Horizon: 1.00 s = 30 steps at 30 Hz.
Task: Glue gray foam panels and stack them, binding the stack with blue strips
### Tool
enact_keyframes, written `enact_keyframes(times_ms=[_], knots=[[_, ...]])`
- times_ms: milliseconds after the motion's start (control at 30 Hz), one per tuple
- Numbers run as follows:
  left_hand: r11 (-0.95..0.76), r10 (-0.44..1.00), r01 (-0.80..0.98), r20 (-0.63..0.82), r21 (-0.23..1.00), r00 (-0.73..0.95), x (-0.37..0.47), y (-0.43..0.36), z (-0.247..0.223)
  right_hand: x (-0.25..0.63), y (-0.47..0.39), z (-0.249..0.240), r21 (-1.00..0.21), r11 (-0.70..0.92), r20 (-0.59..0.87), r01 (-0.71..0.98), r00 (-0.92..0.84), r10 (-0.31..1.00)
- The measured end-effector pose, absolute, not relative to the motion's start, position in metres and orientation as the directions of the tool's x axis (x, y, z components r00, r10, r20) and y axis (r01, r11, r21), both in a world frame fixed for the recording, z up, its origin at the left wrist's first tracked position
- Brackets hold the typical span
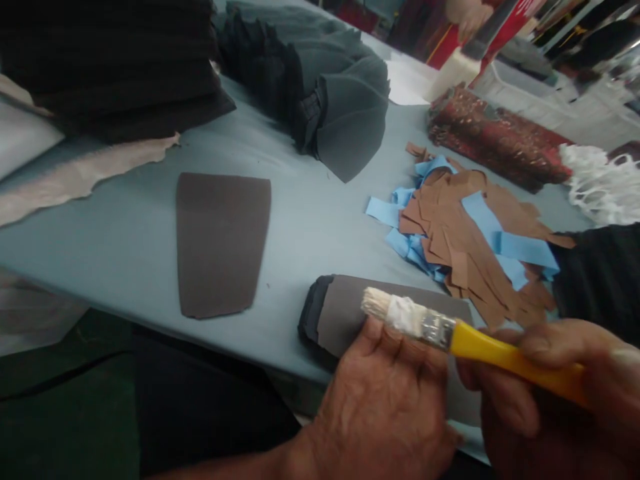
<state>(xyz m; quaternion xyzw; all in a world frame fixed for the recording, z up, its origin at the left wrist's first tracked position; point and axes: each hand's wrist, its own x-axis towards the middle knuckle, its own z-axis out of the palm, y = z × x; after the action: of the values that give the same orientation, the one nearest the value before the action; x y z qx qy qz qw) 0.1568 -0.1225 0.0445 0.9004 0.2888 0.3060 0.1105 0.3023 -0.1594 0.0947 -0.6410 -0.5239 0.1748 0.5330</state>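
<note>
A paintbrush with a yellow handle [490,350], a metal ferrule and pale, white-smeared bristles [377,303] is in my right hand [560,387], whose fingers are closed round the handle. Its bristle end crosses just above the fingertips of my left hand [385,400] and partly hides them. My left hand lies back-up on a stack of dark grey-brown pieces [340,317] near the table's front edge, its fingers stretched over the top piece. To the left, a single dark brown tapered piece [223,243] lies flat on the table.
The table has a grey-blue cover [310,220]. Brown and blue strips [450,227] lie heaped at right, before a red patterned roll [495,137] and white cords [607,183]. Dark grey pieces [350,113] and black material [110,73] stand behind. Another person's hand [467,17] shows at the back.
</note>
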Motion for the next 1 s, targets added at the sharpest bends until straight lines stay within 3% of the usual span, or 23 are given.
enact_keyframes(times_ms=[133, 233, 467, 867, 1000], knots=[[-0.773, 0.634, 0.507, 0.500, 0.381, 0.590, 0.164, -0.133, 0.031, 0.278, -0.134, 0.100, -0.971, -0.054, 0.053, 0.235, 0.426, 0.903], [-0.756, 0.653, 0.551, 0.467, 0.354, 0.596, 0.169, -0.137, 0.025, 0.268, -0.131, 0.102, -0.971, -0.114, -0.032, 0.208, 0.360, 0.932], [-0.786, 0.615, 0.552, 0.445, 0.278, 0.651, 0.168, -0.132, 0.031, 0.255, -0.118, 0.105, -0.955, -0.110, 0.024, 0.274, 0.442, 0.897], [-0.803, 0.592, 0.497, 0.343, 0.329, 0.729, 0.167, -0.131, 0.032, 0.257, -0.114, 0.102, -0.912, 0.006, 0.183, 0.411, 0.392, 0.902], [-0.787, 0.617, 0.539, 0.385, 0.302, 0.686, 0.167, -0.133, 0.033, 0.256, -0.109, 0.099, -0.905, 0.014, 0.217, 0.425, 0.433, 0.875]])
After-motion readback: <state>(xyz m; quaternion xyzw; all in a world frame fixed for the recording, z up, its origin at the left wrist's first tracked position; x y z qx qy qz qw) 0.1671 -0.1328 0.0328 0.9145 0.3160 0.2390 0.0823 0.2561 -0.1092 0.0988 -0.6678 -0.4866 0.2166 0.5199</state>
